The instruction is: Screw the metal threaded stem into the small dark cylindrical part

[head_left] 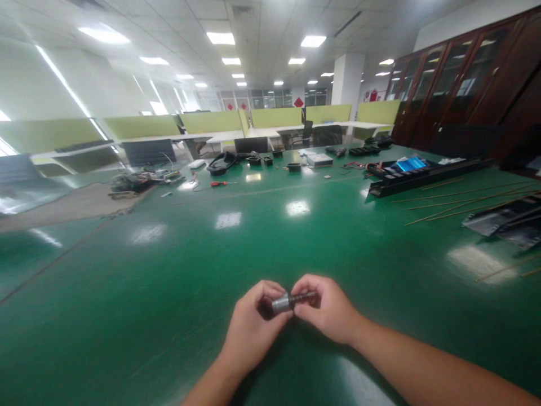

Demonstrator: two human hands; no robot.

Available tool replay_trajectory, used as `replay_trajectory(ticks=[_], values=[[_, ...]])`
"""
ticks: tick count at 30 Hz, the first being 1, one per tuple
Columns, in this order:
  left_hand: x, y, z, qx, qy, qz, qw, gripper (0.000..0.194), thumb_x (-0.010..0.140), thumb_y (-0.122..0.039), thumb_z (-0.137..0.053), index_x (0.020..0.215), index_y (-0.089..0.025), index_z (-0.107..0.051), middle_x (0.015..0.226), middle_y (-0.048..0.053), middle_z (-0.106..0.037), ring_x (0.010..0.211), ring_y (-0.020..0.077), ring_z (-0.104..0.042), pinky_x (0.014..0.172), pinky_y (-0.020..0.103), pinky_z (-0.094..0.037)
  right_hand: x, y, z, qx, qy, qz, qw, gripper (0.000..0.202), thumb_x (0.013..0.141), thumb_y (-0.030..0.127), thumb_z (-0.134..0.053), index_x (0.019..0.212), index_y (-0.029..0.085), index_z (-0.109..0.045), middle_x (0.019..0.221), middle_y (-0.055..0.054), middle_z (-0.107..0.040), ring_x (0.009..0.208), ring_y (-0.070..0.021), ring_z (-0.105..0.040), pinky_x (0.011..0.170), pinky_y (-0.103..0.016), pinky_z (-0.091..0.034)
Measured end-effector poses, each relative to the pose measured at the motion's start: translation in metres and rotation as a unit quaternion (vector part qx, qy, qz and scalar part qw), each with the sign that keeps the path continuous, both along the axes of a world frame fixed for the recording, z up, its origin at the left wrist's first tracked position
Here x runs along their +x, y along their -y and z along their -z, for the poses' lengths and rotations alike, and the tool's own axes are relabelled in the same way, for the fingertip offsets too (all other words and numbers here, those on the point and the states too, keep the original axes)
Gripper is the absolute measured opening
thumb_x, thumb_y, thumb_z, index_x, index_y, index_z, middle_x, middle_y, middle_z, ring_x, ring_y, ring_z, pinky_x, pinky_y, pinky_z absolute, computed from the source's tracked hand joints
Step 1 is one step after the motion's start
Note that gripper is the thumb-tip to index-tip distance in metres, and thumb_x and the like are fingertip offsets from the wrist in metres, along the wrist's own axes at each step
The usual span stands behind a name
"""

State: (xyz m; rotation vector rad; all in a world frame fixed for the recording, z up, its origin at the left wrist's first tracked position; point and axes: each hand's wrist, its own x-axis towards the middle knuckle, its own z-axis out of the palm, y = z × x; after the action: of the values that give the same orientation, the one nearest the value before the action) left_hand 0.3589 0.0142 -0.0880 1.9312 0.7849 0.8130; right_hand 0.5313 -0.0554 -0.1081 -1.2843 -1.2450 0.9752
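Metal cylinder (282, 303), small and silvery, sits low in the centre of the frame, held just above the bench (262, 237) between both hands. A thin dark rod (303, 295), seemingly ribbed or threaded, sticks out of its right end; the two look joined in one line, though whether the rod is screwed in or only pushed in cannot be told. The left hand (251, 327) wraps the cylinder from the left, thumb on top and fingers (267, 288) curled behind it, pinching it firmly; that grip judges well for steadying a short, smooth, round piece that would otherwise roll. The right hand (327, 310) pinches the rod between thumb and forefinger, the other fingers tucked in, a light hold suited to a slender part.

Beneath them the bench has a glossy green top, smooth enough to mirror the ceiling lights as pale patches. Toward the upper middle of the frame lies a screwdriver (223, 183) with a red handle, well apart from the hands, beside a dark coiled cable (222, 162) and several small black boxes. At the right, a long black tray (422, 177) holds blue parts, and thin wooden sticks (456, 206) lie scattered flat near it. Green partitions (211, 121) line the back, and dark wooden cabinets (465, 79) fill the upper right.
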Motion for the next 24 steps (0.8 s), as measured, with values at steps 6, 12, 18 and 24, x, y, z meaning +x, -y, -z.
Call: replay_trajectory(ticks=[6,12,18,24], values=[[0.0,0.0006,-0.0013,0.012,0.005,-0.004,1.0,0.017,0.075,-0.025,-0.074,0.08,-0.017,-0.06,0.092,0.006,-0.067,0.082,0.0188,-0.064,0.072,0.027,-0.05,0.0003,-0.0003,-0.001,-0.004,0.026,0.01,1.0,0.025,0.07,0.011,-0.063,0.094,0.018,-0.067,0.082,-0.001,-0.07,0.069,-0.0143,-0.062,0.067,-0.025,-0.048],[0.0012,0.0031,-0.0035,0.007,-0.013,-0.003,1.0,0.017,0.076,-0.028,-0.072,0.08,-0.017,-0.06,0.089,0.006,-0.067,0.079,0.0186,-0.063,0.07,0.027,-0.048,0.0012,-0.0002,-0.0056,-0.011,0.055,0.022,0.998,0.016,0.071,0.013,-0.066,0.085,0.018,-0.071,0.079,-0.002,-0.071,0.071,-0.0163,-0.063,0.067,-0.025,-0.048],[0.0008,0.005,-0.0049,0.024,-0.023,-0.008,0.999,0.015,0.076,-0.026,-0.072,0.08,-0.017,-0.061,0.088,0.005,-0.068,0.079,0.0183,-0.063,0.071,0.028,-0.047,0.0001,0.0006,-0.0045,-0.015,0.047,0.023,0.999,0.014,0.07,0.013,-0.066,0.083,0.017,-0.07,0.077,-0.002,-0.07,0.07,-0.0159,-0.063,0.068,-0.025,-0.048],[0.0012,0.0056,-0.0044,0.028,-0.014,-0.01,0.999,0.015,0.076,-0.025,-0.073,0.079,-0.017,-0.06,0.087,0.004,-0.068,0.078,0.0176,-0.063,0.07,0.027,-0.047,-0.0004,0.0001,-0.0043,-0.018,0.039,0.028,0.999,0.013,0.071,0.014,-0.067,0.083,0.017,-0.07,0.078,-0.002,-0.07,0.071,-0.0166,-0.064,0.069,-0.026,-0.048]])
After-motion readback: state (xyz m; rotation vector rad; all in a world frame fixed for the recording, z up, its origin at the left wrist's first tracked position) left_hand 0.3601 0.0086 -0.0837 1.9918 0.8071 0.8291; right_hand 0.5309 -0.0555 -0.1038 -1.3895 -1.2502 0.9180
